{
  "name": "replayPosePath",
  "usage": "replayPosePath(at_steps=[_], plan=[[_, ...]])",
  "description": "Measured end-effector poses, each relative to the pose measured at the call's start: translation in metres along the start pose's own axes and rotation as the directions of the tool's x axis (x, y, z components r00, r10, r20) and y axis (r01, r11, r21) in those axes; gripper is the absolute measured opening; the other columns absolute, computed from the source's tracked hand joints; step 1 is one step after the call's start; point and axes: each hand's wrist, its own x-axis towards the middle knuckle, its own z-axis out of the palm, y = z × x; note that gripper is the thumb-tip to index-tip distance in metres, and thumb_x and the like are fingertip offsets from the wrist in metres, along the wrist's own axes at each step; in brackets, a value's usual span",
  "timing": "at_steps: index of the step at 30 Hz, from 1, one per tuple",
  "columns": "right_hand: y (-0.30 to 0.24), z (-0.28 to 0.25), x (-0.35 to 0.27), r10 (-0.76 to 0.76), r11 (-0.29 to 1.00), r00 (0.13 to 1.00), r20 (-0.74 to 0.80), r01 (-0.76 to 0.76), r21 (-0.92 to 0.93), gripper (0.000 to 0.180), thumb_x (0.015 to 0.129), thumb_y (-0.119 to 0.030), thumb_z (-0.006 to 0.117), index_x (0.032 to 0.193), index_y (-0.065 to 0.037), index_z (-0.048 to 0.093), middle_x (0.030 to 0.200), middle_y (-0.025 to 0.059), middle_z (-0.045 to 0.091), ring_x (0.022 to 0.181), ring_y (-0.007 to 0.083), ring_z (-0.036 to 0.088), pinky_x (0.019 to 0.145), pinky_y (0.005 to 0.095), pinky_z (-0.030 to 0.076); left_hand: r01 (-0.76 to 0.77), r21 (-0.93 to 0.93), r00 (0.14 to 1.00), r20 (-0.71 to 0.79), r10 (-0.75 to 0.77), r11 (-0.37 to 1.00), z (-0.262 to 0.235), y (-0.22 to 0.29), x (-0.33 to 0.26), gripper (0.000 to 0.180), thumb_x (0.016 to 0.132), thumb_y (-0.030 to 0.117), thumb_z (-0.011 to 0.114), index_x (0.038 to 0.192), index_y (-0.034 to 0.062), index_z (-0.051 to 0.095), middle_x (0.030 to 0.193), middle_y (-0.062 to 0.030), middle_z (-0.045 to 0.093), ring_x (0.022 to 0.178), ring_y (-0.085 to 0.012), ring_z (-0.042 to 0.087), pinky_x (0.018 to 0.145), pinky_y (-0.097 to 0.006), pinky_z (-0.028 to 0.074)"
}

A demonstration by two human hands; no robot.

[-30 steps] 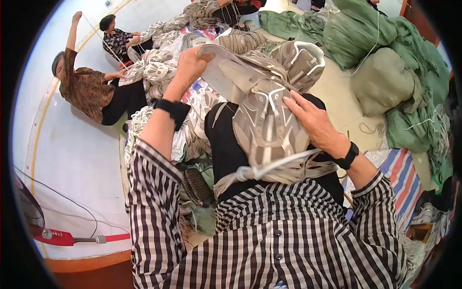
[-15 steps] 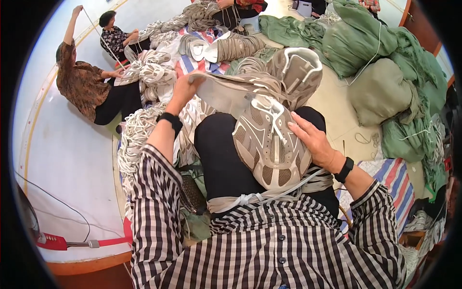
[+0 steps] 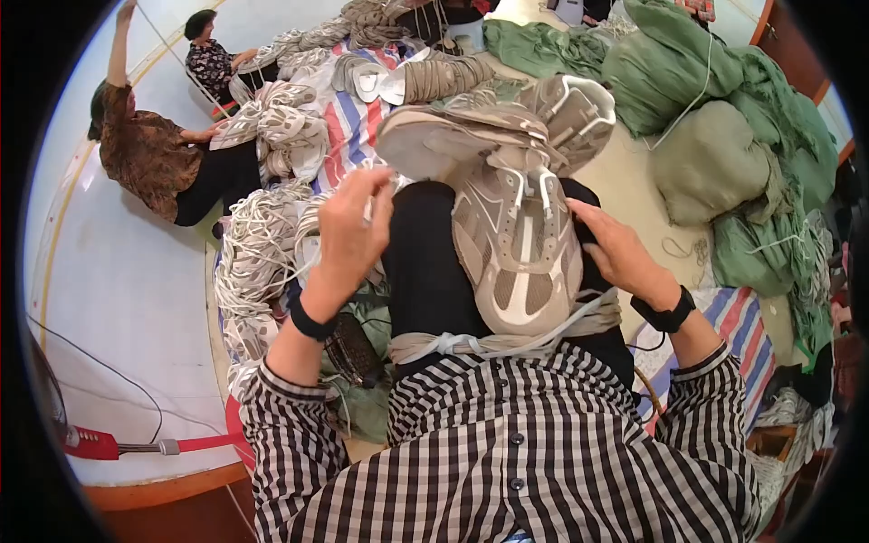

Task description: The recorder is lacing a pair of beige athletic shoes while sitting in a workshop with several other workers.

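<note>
A stack of beige and white shoe uppers [image 3: 520, 262] lies across my lap, its top piece facing up with its toe end toward me. White lacing shows at its throat. Other uppers [image 3: 444, 145] fan out to the far left of the stack. My left hand [image 3: 351, 237] is raised left of the stack, apart from it, with its fingers curled together; a whitish bit shows between them, too small to name. My right hand [image 3: 620, 249] rests by the stack's right edge, fingers stretched out, the fingertips close to the top upper.
A pile of white laces [image 3: 258, 244] and uppers is at my left. Green sacks [image 3: 724, 163] stand at the right. A bundled stack of uppers [image 3: 444, 80] lies ahead on striped sheeting [image 3: 348, 127]. A co-worker [image 3: 149, 149] at the far left pulls a cord upward.
My left hand has let go of the lifted upper and drawn back toward me. The fanned uppers have dropped lower. My right hand has slid slightly outward from the shoe upper.
</note>
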Motion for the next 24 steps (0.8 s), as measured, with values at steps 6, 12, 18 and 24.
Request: replayPosePath(at_steps=[6, 12, 18, 24], plan=[[-0.016, -0.004, -0.012, 0.025, 0.999, 0.996, -0.091, -0.021, 0.047, 0.027, 0.081, 0.004, 0.057, 0.108, -0.002, 0.057, 0.104, 0.0183, 0.062, 0.092, 0.0379, 0.06, 0.078, 0.0398, 0.049, 0.03, -0.18, 0.969, 0.247, 0.015, 0.983, 0.029, 0.026, -0.033, 0.02, 0.079, -0.003, 0.063, 0.099, -0.0005, 0.063, 0.099, -0.0138, 0.065, 0.092, -0.0284, 0.064, 0.08, -0.034, 0.049], [-0.003, 0.008, 0.016, 0.187, 0.938, 0.934, -0.303, -0.079, 0.337, 0.021, 0.093, -0.011, 0.051, 0.109, 0.001, 0.059, 0.097, 0.0175, 0.065, 0.094, 0.0325, 0.063, 0.083, 0.0356, 0.048, 0.026, -0.327, 0.954, 0.291, 0.074, 0.945, 0.062, 0.035, 0.034, 0.025, 0.083, 0.008, 0.061, 0.106, 0.0023, 0.063, 0.103, -0.0133, 0.066, 0.093, -0.0302, 0.064, 0.082, -0.035, 0.049], [0.002, 0.035, 0.054, 0.329, 0.886, 0.929, -0.168, -0.242, 0.395, 0.041, 0.098, -0.033, 0.044, 0.119, 0.0, 0.056, 0.115, 0.0167, 0.061, 0.106, 0.0268, 0.059, 0.092, 0.0362, 0.044, 0.157, 0.048, 0.67, 0.729, -0.142, 0.986, 0.112, 0.036, 0.067, 0.04, 0.08, 0.036, 0.057, 0.101, 0.004, 0.068, 0.091, -0.0185, 0.068, 0.088, -0.0348, 0.065, 0.082, -0.04, 0.049], [0.007, 0.009, 0.029, 0.565, 0.606, 0.798, 0.208, -0.573, 0.551, 0.045, 0.098, -0.036, 0.045, 0.125, -0.002, 0.051, 0.106, 0.0157, 0.061, 0.084, 0.0185, 0.063, 0.073, 0.0302, 0.05, -0.063, 0.18, 0.477, 0.869, -0.129, 0.982, 0.116, 0.032, 0.082, 0.043, 0.08, 0.035, 0.051, 0.099, 0.0009, 0.068, 0.094, -0.0223, 0.067, 0.09, -0.0339, 0.064, 0.082, -0.041, 0.049]])
